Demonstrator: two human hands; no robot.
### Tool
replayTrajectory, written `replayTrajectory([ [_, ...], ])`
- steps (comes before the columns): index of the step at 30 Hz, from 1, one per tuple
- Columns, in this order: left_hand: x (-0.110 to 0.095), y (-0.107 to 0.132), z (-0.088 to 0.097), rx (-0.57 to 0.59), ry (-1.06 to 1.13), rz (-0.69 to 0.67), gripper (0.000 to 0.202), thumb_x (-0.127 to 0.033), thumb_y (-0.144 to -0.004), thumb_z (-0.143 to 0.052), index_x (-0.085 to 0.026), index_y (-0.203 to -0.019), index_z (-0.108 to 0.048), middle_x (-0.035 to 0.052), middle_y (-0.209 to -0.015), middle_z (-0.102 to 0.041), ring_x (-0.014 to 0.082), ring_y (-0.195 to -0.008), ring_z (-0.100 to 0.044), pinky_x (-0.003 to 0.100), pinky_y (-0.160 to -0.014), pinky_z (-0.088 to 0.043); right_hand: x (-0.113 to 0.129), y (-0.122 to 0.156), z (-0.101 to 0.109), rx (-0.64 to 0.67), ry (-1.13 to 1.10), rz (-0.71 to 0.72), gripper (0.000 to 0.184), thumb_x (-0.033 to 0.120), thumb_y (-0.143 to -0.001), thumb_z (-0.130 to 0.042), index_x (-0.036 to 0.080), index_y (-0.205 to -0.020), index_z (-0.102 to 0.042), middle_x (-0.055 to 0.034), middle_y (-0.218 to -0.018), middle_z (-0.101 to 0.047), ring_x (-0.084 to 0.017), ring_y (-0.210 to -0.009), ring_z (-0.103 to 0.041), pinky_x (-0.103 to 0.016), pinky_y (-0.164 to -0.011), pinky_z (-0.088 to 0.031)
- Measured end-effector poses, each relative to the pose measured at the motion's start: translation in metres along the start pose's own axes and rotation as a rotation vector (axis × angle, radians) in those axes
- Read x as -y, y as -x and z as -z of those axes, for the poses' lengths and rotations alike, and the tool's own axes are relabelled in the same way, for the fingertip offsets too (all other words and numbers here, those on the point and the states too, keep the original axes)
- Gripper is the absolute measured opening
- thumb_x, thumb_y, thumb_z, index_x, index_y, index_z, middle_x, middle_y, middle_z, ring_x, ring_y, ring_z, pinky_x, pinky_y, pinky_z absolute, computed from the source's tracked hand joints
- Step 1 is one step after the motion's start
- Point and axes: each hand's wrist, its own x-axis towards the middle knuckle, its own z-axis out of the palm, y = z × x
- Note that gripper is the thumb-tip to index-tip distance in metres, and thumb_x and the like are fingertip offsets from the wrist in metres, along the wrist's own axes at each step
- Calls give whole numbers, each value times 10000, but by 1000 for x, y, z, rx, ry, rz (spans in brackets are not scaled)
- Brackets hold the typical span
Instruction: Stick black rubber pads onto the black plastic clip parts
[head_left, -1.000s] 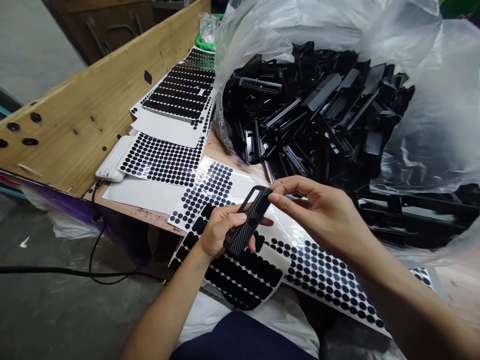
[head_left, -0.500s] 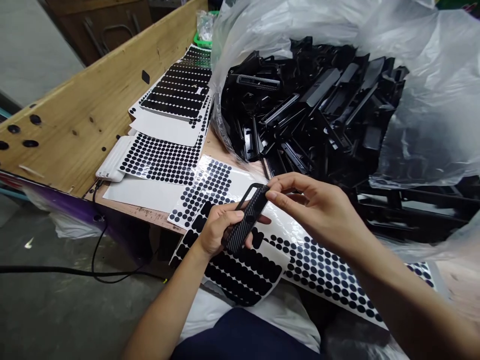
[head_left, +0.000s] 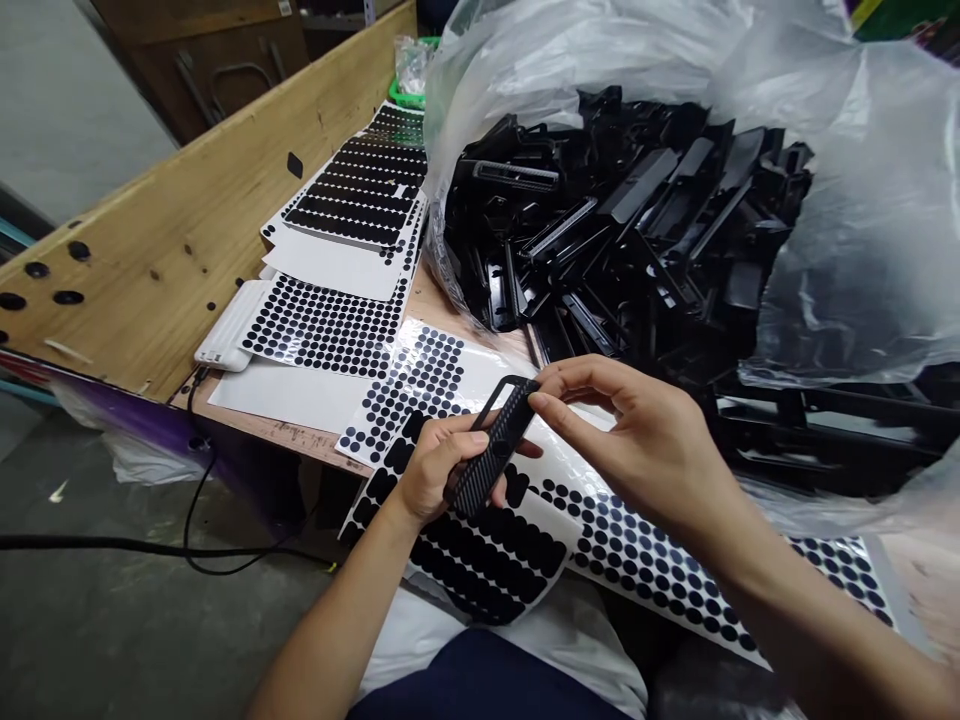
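Apparently for steadiness, the left hand (head_left: 437,468) grips the black carbon-patterned plastic frame (head_left: 495,460) between thumb and fingers, above a sheet of black stickers (head_left: 491,565), while the right hand (head_left: 630,420) pinches its far end; a clear plastic bag (head_left: 862,230) of black parts (head_left: 637,210) sits within reach.

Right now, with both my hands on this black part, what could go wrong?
Your left hand holds the narrow black part while your right hand pinches its end, so it might slip. The sticker sheet underneath reaches over your lap and could slide. The cable hangs off the table from the white box; a snag might drag it.
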Motion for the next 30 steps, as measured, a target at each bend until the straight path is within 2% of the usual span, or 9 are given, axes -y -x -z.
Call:
replayTrajectory([
  [5,0,1,0,-13,-20,11,437,-424,-826,-668,-52,-1048,-733,194,-941,-784,143,-474,-639,232,-458,-473,-2,2,-3,-55,131,138,76,234,-935,-679,230,-862,-657,-29,-891,-752,-204,-797,-723,-372,-766,-572],
  [9,1,-1,0,-17,-4,-5,407,-437,-825,-682,-69,-993,-720,98,-706,-728,153,-452,-621,229,-438,-462,-3,4,-9,-193,346,289,116,289,-928,-680,208,-1010,-679,-176,-1308,-662,-346,-1186,-660,-478,-882,-592],
  [11,1,-1,0,-19,-5,-19,386,-440,-835,-677,-77,-960,-717,78,-660,-703,151,-448,-611,227,-435,-455,-4,5,-11,-197,338,256,326,366,-916,-704,200,-1195,-667,-207,-1452,-561,-386,-1306,-580,-515,-915,-588],
  [13,1,0,0,-19,-28,-37,390,-442,-843,-677,-76,-969,-724,99,-707,-726,141,-454,-605,226,-439,-451,-6,3,-11,-62,179,178,391,416,-938,-682,214,-1271,-655,-178,-1382,-623,-339,-1212,-646,-449,-821,-620],
  [16,1,2,0,-21,-76,-51,409,-439,-844,-700,-74,-1025,-739,155,-857,-771,129,-470,-605,232,-458,-453,-17,-7,-8,0,36,15,273,441,-982,-609,228,-1101,-733,-110,-1137,-738,-262,-966,-716,-363,-675,-599],
  [19,1,3,0,-18,-88,-62,422,-445,-834,-729,-91,-1063,-734,168,-921,-775,123,-478,-600,233,-455,-433,-38,-21,-4,-186,316,-160,321,476,-971,-591,197,-1025,-742,-123,-1045,-748,-286,-896,-683,-423,-691,-561],
  [23,0,4,-1,-76,-59,-100,419,-504,-844,-754,-123,-1010,-702,124,-922,-745,107,-506,-598,220,-464,-416,-66,-29,-2,-35,718,-172,390,498,-914,-637,181,-1122,-730,-178,-1171,-715,-381,-1052,-612,-449,-649,-536],
  [27,1,2,-2,-165,-31,-103,400,-523,-880,-742,-128,-903,-682,83,-896,-701,105,-578,-615,230,-545,-472,-76,-24,4,-82,834,-177,298,337,-976,-528,173,-1039,-768,-200,-1182,-690,-399,-1081,-580,-467,-663,-543],
  [30,1,0,-3,-231,15,-113,414,-538,-904,-712,-125,-928,-689,82,-900,-701,112,-604,-616,253,-594,-501,-75,-23,7,-188,845,-140,357,261,-1001,-447,160,-1167,-747,-215,-1216,-683,-396,-1067,-591,-480,-679,-542],
])
